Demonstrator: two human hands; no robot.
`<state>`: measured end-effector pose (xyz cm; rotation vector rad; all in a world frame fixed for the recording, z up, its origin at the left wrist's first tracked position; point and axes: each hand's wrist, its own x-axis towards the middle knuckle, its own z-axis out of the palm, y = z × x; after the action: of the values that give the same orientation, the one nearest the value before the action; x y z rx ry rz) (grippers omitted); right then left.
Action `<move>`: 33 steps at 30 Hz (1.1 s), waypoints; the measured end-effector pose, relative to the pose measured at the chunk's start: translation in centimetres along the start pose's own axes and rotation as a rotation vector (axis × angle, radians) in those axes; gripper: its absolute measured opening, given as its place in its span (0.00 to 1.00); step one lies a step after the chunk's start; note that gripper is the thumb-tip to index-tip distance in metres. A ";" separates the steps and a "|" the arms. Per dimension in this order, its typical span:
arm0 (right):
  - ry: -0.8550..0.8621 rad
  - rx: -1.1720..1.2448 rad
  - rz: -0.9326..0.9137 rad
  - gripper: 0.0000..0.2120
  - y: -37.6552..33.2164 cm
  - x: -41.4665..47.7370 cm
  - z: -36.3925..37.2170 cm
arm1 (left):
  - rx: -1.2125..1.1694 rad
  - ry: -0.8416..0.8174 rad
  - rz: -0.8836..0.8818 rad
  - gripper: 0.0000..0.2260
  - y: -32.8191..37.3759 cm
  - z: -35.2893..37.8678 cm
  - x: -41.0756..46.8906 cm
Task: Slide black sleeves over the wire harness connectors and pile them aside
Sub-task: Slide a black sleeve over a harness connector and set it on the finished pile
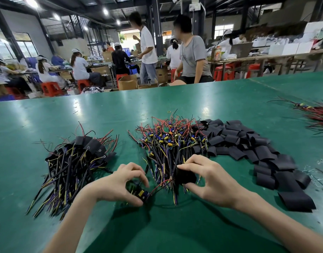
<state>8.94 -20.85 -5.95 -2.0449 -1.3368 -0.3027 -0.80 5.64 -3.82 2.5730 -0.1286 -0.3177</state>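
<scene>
Behind the wide green tabletop [230, 99], a workshop hall holds seated workers [80, 68] on red stools [51, 88]. Near the front edge, the left hand [118, 183] holds a small blue-and-yellow harness connector [143, 194], its fingers [138, 175] curled round it. The right hand [213, 181] clamps a flat black sleeve [186, 177] between thumb and forefinger. The sleeve lies just right of the connector and slightly farther off, not touching it, with a red lead [158, 187] arcing between them. The connector's long axis seems to run left to right, its free end towards the sleeve. Which sleeve mouth faces it cannot be told. A pile of sleeved harnesses [75, 157] lies to the left, nearer the left hand.
</scene>
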 end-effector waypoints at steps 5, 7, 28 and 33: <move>-0.014 -0.010 0.014 0.19 0.1 0.0 0.0 | 0.103 0.069 -0.009 0.11 -0.6 0.4 0.6; -0.013 -0.014 0.020 0.19 0.1 0.0 -0.2 | 0.066 0.154 0.020 0.10 -0.6 0.4 0.9; -0.018 -0.165 0.089 0.26 1.6 0.4 -1.7 | 0.110 0.495 0.272 0.21 1.8 3.1 2.4; -0.070 -0.165 0.070 0.20 1.6 0.4 -1.6 | 0.212 0.463 0.248 0.18 2.2 3.7 2.4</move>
<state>10.77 -22.02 -5.16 -2.2535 -1.3160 -0.3222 0.56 1.51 -6.16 2.7229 -0.3192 0.4032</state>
